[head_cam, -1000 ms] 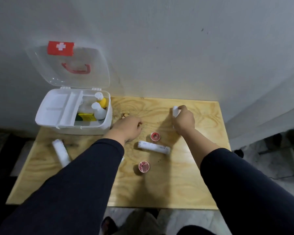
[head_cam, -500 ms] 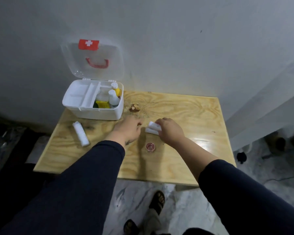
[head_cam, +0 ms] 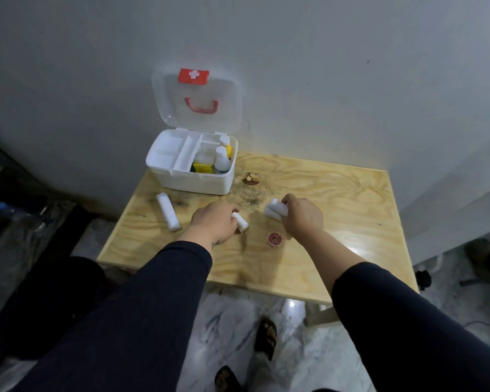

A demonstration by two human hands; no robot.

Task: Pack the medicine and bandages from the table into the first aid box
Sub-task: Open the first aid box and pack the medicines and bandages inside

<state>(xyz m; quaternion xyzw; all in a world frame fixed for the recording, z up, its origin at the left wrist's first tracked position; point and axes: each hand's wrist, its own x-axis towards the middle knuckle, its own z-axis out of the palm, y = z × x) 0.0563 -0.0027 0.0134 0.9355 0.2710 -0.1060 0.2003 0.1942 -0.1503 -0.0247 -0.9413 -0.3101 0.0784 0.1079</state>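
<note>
From the head camera, the left hand was closed around a short white bandage roll above the pale wooden table. The right hand gripped two white bandage rolls. The open white plastic first aid box stood at the far left corner, another long white bandage roll just near of it, and a small red-capped jar lay between the hands.

First aid box: we see it white, lid open, at the surface's 11 o'clock corner, bottles inside.
Loose bandage roll: white, lying flat at 9 o'clock.
Red tape roll: we see it flat near centre.
Held rolls: white, in our fingers.
</note>
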